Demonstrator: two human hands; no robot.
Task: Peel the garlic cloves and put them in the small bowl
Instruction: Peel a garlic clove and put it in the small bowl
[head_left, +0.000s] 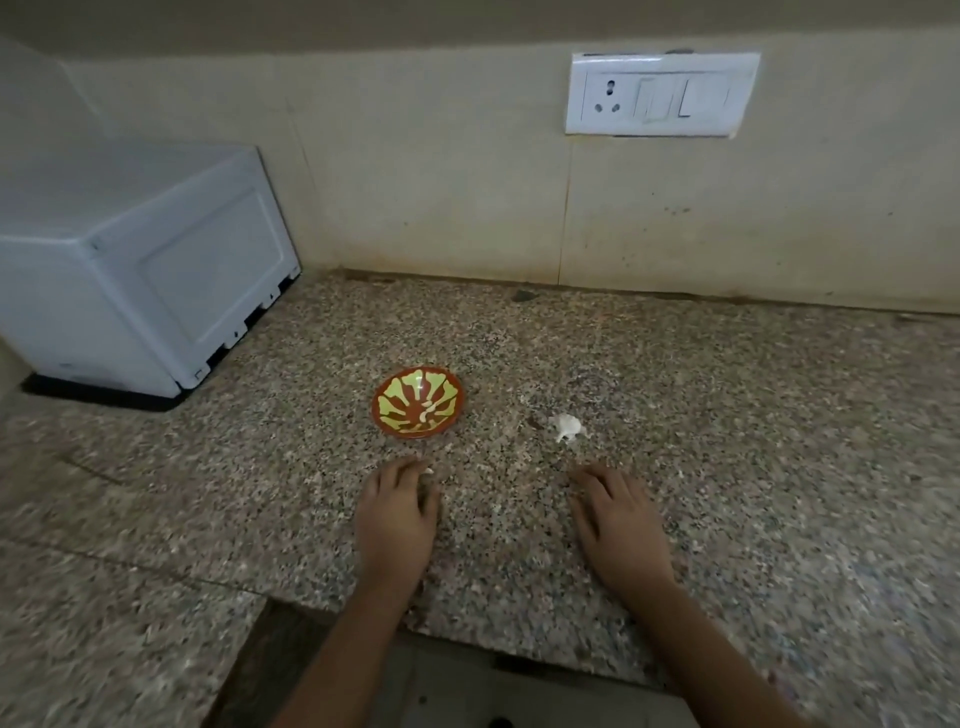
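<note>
1. Target: a small white papery garlic clump (566, 427) lies on the speckled grey granite counter (753, 441). It is at about 4 o'clock from the small round orange bowl with a yellow leaf pattern (417, 401), and apart from it.
2. Bowl contents: a pale curved piece (426, 414) lies near the centre, probably a peeled clove. It is too small to confirm.
3. Key relation: the clump is at 11 o'clock from the right hand (618, 519), just beyond its fingertips. From the left hand (397, 512) it is at 2 o'clock and farther off, so the right hand is nearer.
4. Clump axis: the shape is irregular, with the long side roughly along 9–3. Whether it is clove or loose skin cannot be told.
5. Right hand: palm down on the counter, fingers spread and relaxed, pointing to 11 o'clock. It holds nothing.
6. Left hand: palm down, fingers loosely bent, with the bowl at its 12 o'clock. A pale speck (429, 471) sits at the fingertips. No grip round it is visible.
7. Judgement: the next pick suits the right hand, with a short reach forward and a pinch across the short side.
</note>
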